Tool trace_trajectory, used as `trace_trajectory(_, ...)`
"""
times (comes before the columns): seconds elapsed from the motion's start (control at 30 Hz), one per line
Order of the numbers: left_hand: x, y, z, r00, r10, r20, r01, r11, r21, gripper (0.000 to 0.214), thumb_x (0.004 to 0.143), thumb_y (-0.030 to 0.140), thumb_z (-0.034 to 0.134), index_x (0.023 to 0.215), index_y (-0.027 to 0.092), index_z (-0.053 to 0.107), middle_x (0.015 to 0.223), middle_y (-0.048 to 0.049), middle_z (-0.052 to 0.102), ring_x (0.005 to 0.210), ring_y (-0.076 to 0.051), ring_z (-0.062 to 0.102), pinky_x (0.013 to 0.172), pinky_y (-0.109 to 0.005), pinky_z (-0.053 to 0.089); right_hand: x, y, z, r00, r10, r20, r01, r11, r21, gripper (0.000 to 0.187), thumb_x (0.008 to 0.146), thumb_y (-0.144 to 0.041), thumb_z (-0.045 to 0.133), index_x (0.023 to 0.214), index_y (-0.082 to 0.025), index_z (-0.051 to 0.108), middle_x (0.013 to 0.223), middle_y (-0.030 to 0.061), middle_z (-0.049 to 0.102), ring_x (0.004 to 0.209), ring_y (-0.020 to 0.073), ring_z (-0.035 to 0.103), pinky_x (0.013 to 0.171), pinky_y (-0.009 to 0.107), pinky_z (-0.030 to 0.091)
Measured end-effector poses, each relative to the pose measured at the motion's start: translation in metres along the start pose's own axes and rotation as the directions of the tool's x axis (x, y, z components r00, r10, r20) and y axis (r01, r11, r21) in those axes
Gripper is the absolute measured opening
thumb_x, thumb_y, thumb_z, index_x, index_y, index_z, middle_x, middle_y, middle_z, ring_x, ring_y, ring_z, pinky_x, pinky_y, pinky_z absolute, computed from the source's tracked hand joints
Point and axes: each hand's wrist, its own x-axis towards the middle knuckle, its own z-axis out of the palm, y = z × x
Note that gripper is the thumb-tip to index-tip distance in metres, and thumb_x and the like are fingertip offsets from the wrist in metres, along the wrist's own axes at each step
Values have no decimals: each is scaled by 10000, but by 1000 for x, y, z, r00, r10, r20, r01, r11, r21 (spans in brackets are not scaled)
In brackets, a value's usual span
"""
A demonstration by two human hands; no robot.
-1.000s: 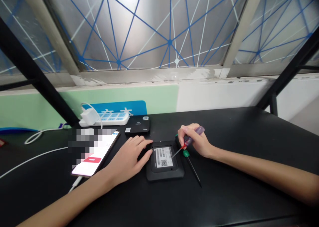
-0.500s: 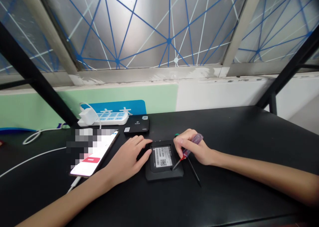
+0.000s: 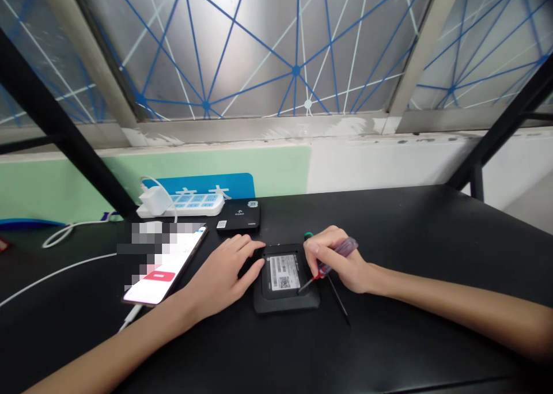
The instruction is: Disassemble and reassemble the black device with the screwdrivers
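Observation:
A flat black plastic device (image 3: pixel 286 303) with a white barcode label (image 3: pixel 284 272) lies on the black table. My left hand (image 3: pixel 227 273) rests at its left side, thumb and index finger spread and touching the edge. In my right hand (image 3: pixel 334 258) is a screwdriver (image 3: pixel 347 246) with a clear purple handle and red collar, held like a pen. Its tip meets the device near the label's lower right corner. Beneath that hand lies a second tool, a thin dark shaft (image 3: pixel 339 302); a green end (image 3: pixel 308 234) shows beyond the fingers, and its middle is hidden.
Left of my left hand lies a lit phone (image 3: pixel 164 276) with a white cable (image 3: pixel 129 318) plugged in. Behind stand a black box (image 3: pixel 239 216) and a white power strip (image 3: pixel 196 205) with a charger (image 3: pixel 154 201). A wall and window close off the back.
The screwdriver handle has tilted slightly lower to the right, its tip staying at the same corner of the device. My left hand keeps its place. The whole view has shifted slightly.

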Motion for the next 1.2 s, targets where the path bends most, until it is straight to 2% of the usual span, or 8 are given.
trace_trajectory(0.23, 2, -1, -4, 1000, 1, 11, -1, 999, -40, 227, 995, 327, 424, 1101, 208, 586, 970, -50, 624, 867, -212, 572, 783, -372, 466, -5, 5, 2, 999, -38, -20, 38, 999, 13, 531, 995, -393, 423, 548, -156, 581, 490, 5, 507, 463, 112, 479, 510, 257, 359)
trace_trajectory(0.33, 2, -2, -5, 1000, -2, 19, 3, 999, -40, 209, 994, 338, 420, 952, 206, 576, 855, -30, 605, 779, -194, 545, 703, -341, 438, -6, 6, 4, 999, -40, -26, 40, 999, 11, 542, 994, -404, 418, 537, -159, 575, 482, 5, 503, 457, 113, 470, 508, 261, 360)
trace_trajectory(0.43, 1, -2, -6, 998, 10, 54, -9, 1000, -12, 261, 991, 349, 422, 794, 204, 513, 733, -4, 554, 691, -175, 506, 646, -315, 396, -6, 1, 5, 999, -23, -43, 22, 1000, -20, 570, 997, -406, 408, 513, -156, 575, 450, 4, 488, 436, 109, 460, 486, 254, 351)
trace_trajectory(0.57, 1, -3, -6, 994, 33, 101, -35, 999, 16, 343, 993, 351, 416, 686, 199, 439, 645, 16, 494, 624, -155, 478, 599, -287, 345, -3, -8, 6, 996, -25, -88, 17, 996, -89, 590, 1002, -383, 405, 486, -151, 573, 431, 5, 491, 411, 97, 452, 461, 241, 338)
trace_trajectory(0.7, 1, -3, -6, 992, 51, 115, -55, 998, 32, 394, 990, 347, 417, 627, 196, 410, 584, 21, 464, 583, -148, 475, 569, -277, 314, 0, -9, 5, 987, -31, -160, 2, 985, -175, 589, 1000, -382, 411, 475, -156, 554, 441, 3, 489, 423, 94, 433, 464, 241, 335)
trace_trajectory(0.93, 2, -1, -6, 989, 107, 105, -108, 994, 3, 461, 1004, 309, 376, 558, 191, 382, 538, 20, 460, 507, -122, 425, 572, -289, 343, 8, 4, 0, 950, 117, -290, -182, 962, -206, 418, 904, -405, 603, 569, -159, 563, 496, -25, 484, 459, 89, 425, 451, 237, 323)
trace_trajectory(1.1, 1, 0, -6, 988, 80, 135, -82, 997, 11, 433, 1009, 305, 374, 591, 191, 369, 551, 27, 444, 529, -127, 440, 571, -284, 332, 12, 11, -1, 943, 115, -311, -186, 960, -208, 347, 853, -407, 681, 634, -158, 581, 554, -21, 520, 483, 84, 445, 457, 238, 354)
trace_trajectory(1.2, 1, 0, -5, 988, 74, 136, -73, 997, -10, 428, 1009, 303, 372, 596, 190, 372, 561, 27, 442, 540, -129, 448, 571, -280, 318, 13, 17, 0, 946, 121, -301, -163, 980, -117, 296, 827, -400, 713, 707, -143, 627, 695, 23, 607, 552, 101, 513, 493, 243, 424)
